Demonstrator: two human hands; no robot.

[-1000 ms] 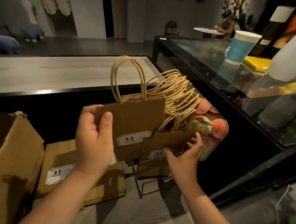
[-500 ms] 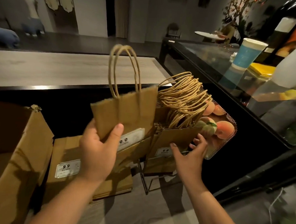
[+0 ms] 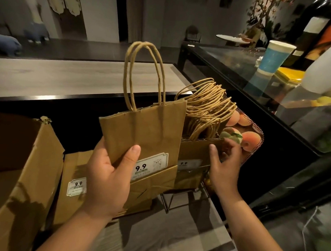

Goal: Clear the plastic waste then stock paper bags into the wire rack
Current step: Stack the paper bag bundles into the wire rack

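The left hand [image 3: 107,176] gripped 1 kraft paper bag [image 3: 143,141] upright, thumb across its front, just left of the wire rack [image 3: 184,197]. The right hand [image 3: 224,165] curled its fingers over the top edge of the bagged stack [image 3: 199,151] standing in that rack. More flat bags [image 3: 72,186] lay on the desk [image 3: 172,238] left of the rack, beside a cardboard box [image 3: 18,176].

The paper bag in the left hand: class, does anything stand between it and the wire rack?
Nothing separate does. The left hand holds the paper bag beside the stocked bags filling the wire rack; the right hand grips that stack.
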